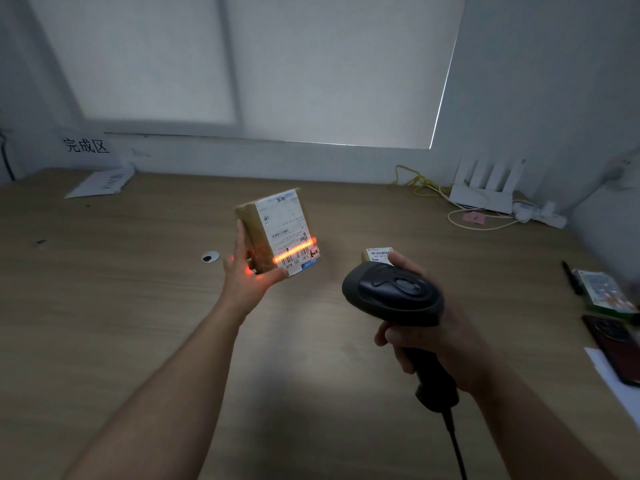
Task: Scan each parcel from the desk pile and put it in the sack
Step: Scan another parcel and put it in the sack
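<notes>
My left hand holds a small brown cardboard parcel up above the desk, its white shipping label turned toward me. An orange scan line glows across the barcode low on that label and spills onto my palm. My right hand grips the handle of a black corded barcode scanner, its head aimed at the parcel. A second small parcel with a white label lies on the desk just beyond the scanner, partly hidden by it. No sack is in view.
The wooden desk runs to a wall with a blind. A white router, yellow cable and power strip sit at the back right. A pen, a green-edged packet, a dark phone and paper lie at the right edge. A sheet lies back left.
</notes>
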Demonstrator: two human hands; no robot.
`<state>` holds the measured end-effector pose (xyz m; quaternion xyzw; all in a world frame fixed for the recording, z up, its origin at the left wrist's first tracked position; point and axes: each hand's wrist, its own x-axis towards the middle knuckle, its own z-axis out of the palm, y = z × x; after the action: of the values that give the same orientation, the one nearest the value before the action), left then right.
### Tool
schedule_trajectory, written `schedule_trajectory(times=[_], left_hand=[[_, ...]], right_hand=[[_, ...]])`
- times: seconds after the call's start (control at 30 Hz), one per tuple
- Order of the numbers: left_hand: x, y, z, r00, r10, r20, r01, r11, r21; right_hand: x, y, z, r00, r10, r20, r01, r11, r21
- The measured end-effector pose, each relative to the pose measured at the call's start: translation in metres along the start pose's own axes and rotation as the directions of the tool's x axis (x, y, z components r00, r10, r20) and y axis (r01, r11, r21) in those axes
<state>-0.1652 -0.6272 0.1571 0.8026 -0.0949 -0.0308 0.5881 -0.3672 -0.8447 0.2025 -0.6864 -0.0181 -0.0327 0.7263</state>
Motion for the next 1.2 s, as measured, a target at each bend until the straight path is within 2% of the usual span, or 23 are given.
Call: schedule_trajectory(times=[0.23,0.5,1.03,1.2], left_hand=[[0.005,-0.008,0.0,0.999,0.038,0.012,-0.038,0.999,-0.008],[0.007,-0.005,0.007,0.987,0.16,0.0,-0.16,0.987,-0.018],[0.002,-0.003,0.024,0.986,0.16,-0.041,-0.159,0.987,0.016],[-0.005,-0.001,0.026,0.993,0.107,-0.048,-0.107,0.994,-0.002]], right_hand=[[-0.002,-0.002,-0.002,1.0,0.009,0.007,-0.009,0.999,-0.034],[-0.005,-0.002,-0.005,1.0,0.024,0.007,-0.024,0.999,-0.034],[-0.007,0.013,-0.031,0.999,0.028,0.033,-0.029,0.999,0.035],[-0.011,0.015,-0.039,0.997,0.0,0.072,-0.006,0.996,0.085]])
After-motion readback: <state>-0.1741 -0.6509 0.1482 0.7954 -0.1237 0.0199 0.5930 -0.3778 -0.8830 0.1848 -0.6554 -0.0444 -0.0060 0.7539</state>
